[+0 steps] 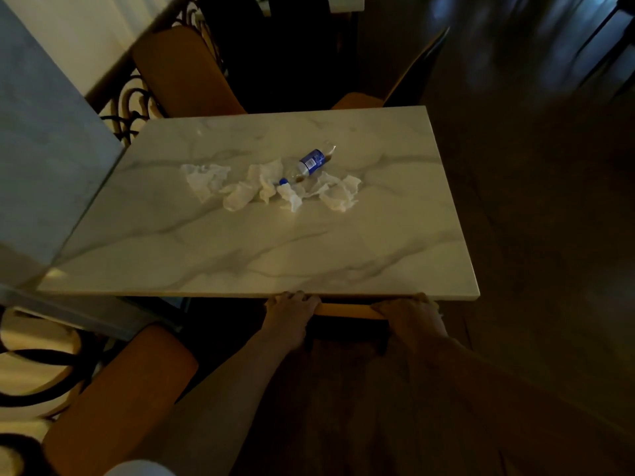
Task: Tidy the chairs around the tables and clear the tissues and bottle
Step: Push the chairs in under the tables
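A marble-topped table [261, 255] fills the middle of the view. Several crumpled white tissues [240, 192] lie near its centre, with a clear plastic bottle [311, 163] with a blue label and blue cap lying on its side among them. At the table's near edge, my left hand [292, 312] and my right hand [410, 316] both grip the top rail of a tan chair back [345, 310]. That chair is tucked under the table, and its seat is hidden.
A second tan chair [113, 403] stands at the lower left beside a grey wall panel [44, 159]. Two more tan chairs [185, 73] stand at the far side, one of them angled. Dark floor [549, 218] spreads to the right.
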Demonstrator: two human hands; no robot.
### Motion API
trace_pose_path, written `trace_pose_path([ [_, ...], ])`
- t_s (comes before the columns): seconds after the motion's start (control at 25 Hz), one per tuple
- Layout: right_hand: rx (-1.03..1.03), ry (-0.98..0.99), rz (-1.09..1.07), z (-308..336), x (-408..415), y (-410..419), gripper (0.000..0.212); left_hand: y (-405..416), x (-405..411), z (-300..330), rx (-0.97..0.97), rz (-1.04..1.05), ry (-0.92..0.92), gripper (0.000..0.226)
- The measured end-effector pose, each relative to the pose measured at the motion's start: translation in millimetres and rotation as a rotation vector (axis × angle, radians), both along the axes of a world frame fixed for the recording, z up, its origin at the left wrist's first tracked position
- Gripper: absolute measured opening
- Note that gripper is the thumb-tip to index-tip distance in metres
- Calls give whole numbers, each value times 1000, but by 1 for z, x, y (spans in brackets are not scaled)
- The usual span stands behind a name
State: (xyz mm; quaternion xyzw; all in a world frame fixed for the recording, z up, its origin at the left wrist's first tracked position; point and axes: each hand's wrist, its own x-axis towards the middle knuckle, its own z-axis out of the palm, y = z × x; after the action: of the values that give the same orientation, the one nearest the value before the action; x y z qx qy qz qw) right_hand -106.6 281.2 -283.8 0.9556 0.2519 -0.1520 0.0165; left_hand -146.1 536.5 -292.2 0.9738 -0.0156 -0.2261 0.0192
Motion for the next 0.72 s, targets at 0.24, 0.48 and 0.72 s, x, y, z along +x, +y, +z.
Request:
trace_pose_path([
  [0.24,-35,93,-90,-4,-5,5,41,-6,-6,8,53,36,12,57],
  [0.48,-47,146,-111,18,-42,40,76,2,-57,46,-22,133,24,73],
  [0.72,237,193,226,33,-119,132,77,89,-195,64,38,368,-123,77],
])
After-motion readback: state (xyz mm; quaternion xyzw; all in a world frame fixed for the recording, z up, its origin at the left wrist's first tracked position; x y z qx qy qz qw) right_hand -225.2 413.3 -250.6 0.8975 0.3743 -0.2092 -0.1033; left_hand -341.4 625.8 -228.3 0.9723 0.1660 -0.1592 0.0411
